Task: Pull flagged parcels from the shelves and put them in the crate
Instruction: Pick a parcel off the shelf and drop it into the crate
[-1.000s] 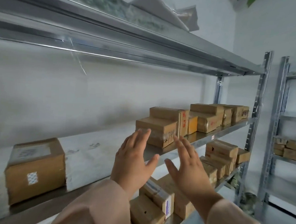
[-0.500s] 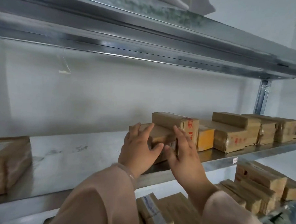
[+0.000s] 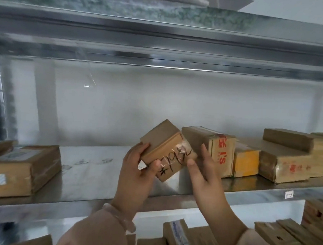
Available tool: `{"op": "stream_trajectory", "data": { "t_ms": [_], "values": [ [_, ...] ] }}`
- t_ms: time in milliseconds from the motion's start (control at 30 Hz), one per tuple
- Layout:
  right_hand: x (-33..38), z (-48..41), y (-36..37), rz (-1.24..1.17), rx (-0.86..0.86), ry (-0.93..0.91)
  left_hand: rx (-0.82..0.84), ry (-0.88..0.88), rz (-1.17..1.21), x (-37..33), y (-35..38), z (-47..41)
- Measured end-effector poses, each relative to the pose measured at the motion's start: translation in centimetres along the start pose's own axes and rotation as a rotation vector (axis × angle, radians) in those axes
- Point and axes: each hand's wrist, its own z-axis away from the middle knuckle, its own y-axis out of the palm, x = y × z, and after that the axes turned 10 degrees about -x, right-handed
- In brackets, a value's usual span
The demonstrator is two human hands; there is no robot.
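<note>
So the left hand [image 3: 135, 175] has the small brown parcel [image 3: 166, 150] lifted clear of the middle shelf [image 3: 90, 174]. The fingers are wrapped round its left end and the thumb is pressed on the front face. It's tipped at an angle so the taped face with the black marker scrawl and a star mark points back at the person. My guess is that's to check whether it's one of the flagged ones.

The right hand [image 3: 204, 173] isn't really gripping. The fingers are straight and loose, and the thumb looks to be just touching the parcel's right end, probably steadying it while it gets read.

Just behind it, the tall parcel with red print [image 3: 219, 151] stands on the shelf with a yellow-ended parcel [image 3: 245, 164] right beside it. Both are close enough to get bumped when the hands pull back.

There's no crate anywhere in view, so if the star counts as the flag, the parcel has yet to be carried over to it.
</note>
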Motion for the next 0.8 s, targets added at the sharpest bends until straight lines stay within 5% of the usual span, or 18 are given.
{"op": "stream_trajectory", "data": {
  "t_ms": [133, 300, 433, 633, 800],
  "values": [
    [1.3, -0.6, 1.4, -0.338, 0.142, 0.126, 0.067, -0.166, 0.120, -1.2, -1.2, 0.2],
    [2.4, 0.2, 2.6, -0.298, 0.292, -0.110, 0.261, -0.469, 0.397, -2.3, -3.6, -0.9],
    [2.6, 1.0, 4.2, -0.258, 0.340, -0.233, 0.181, -0.555, 0.464, -2.6, -4.3, -1.7],
    [2.6, 0.4, 5.3, -0.243, 0.135, -0.136, 0.186, -0.699, 0.820, -1.6, -5.6, -1.5],
    [2.2, 0.7, 6.3, -0.350, 0.313, 0.015, 0.047, -0.583, 0.564, -1.1, -6.8, -1.7]
  ]
}}
